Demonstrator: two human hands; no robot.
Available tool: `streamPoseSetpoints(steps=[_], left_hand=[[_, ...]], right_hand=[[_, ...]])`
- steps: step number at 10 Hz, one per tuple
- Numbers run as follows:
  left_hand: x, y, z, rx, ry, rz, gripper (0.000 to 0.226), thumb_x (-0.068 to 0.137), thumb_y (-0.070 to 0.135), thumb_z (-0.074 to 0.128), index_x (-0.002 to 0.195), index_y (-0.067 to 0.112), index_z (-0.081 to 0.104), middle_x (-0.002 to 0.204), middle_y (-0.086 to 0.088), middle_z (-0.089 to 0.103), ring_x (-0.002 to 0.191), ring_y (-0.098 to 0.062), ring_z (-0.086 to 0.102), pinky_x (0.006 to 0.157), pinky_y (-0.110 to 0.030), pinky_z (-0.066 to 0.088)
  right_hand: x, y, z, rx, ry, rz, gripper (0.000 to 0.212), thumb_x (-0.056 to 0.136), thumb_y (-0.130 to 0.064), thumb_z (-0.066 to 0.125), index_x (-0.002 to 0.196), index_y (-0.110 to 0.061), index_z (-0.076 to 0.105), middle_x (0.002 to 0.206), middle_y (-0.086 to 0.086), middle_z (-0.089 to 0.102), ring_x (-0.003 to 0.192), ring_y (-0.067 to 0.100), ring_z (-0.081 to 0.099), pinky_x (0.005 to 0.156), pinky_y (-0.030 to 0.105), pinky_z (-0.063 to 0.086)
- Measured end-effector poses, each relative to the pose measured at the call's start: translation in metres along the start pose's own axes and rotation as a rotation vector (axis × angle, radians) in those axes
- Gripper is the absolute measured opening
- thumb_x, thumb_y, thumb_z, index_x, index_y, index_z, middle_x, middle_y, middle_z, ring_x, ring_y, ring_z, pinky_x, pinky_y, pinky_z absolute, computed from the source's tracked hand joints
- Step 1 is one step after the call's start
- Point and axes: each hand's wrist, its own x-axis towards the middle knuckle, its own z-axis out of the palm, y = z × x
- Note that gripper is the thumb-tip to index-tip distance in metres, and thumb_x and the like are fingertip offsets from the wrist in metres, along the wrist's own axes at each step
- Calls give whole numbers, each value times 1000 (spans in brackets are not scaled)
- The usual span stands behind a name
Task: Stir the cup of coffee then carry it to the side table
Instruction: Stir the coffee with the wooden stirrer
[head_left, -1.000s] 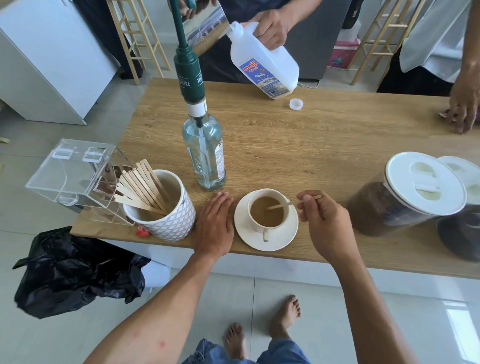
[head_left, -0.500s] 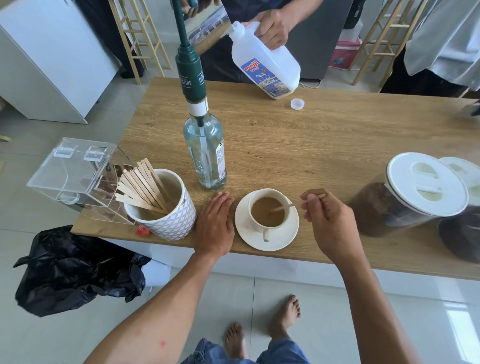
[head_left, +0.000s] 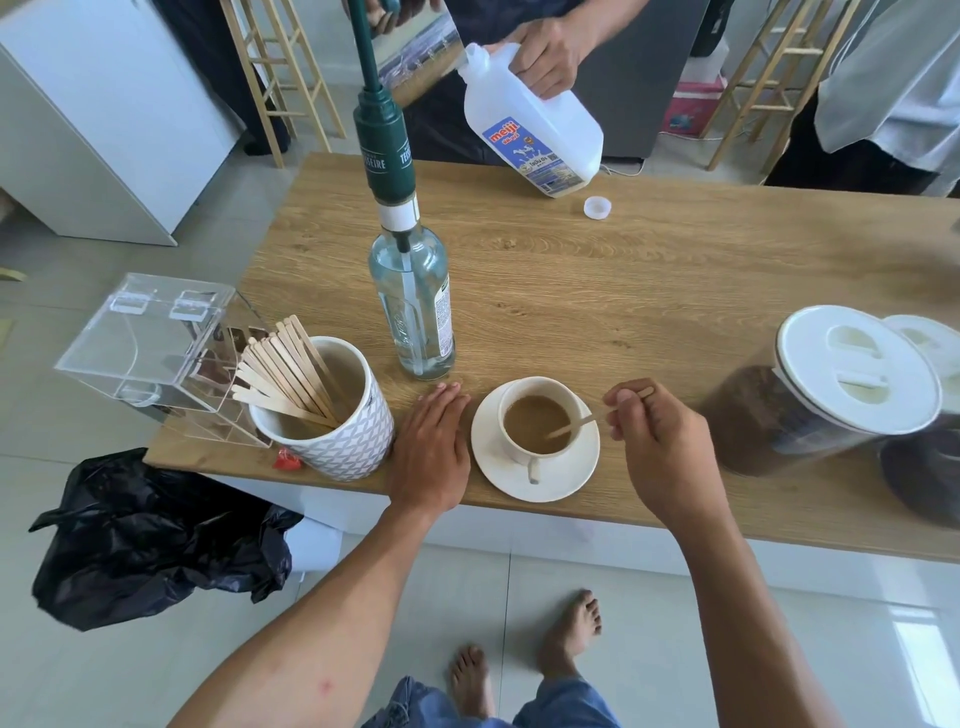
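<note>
A white cup of milky coffee (head_left: 537, 423) stands on a white saucer (head_left: 563, 480) near the front edge of the wooden table (head_left: 649, 291). A thin wooden stir stick (head_left: 574, 426) slants into the coffee from the right. My right hand (head_left: 657, 441) pinches the stick's upper end just right of the cup. My left hand (head_left: 431, 449) lies flat on the table, fingers straight, right beside the saucer's left rim.
A patterned mug of several wooden sticks (head_left: 332, 421) and a clear acrylic box (head_left: 150, 348) sit left. A pump bottle (head_left: 410, 291) stands behind my left hand. Two lidded jars (head_left: 821, 395) stand right. Across the table a person tilts a milk jug (head_left: 530, 135); its cap (head_left: 596, 208) lies nearby.
The stick's tip has swung round inside the cup toward its near right side. My right hand shifted slightly; my left hand stayed put. A hand at the table's far right has gone.
</note>
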Motion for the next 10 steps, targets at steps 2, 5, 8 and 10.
streamPoseSetpoints(steps=[2,5,8,10], left_hand=[[0,0,1,-5,12,5,48,99,26,27,135,12,57,146,-1,51,138,-19,42,115,-41,32],[-1,1,0,-3,2,-8,50,99,28,25,136,13,55,147,0,50,139,-18,40,115,-42,33],[0,1,0,7,-1,-13,49,99,28,26,136,13,55,147,0,50,138,-18,41,116,-40,32],[0,1,-1,12,0,-15,49,99,28,26,136,13,55,147,0,50,138,-18,41,116,-40,32]], right_hand=[[-3,-1,1,-39,-74,-67,19,99,-17,48,90,-24,62,76,-11,67,73,3,63,63,9,43],[-3,-3,1,-25,-83,-60,20,99,-15,49,88,-25,63,75,-9,69,70,5,65,63,16,47],[-2,-3,1,-43,-52,-44,23,99,-16,48,85,-29,61,73,-9,68,69,9,65,65,23,48],[-1,-4,3,-45,1,-80,19,99,-18,48,91,-24,64,75,-14,66,68,7,63,64,19,46]])
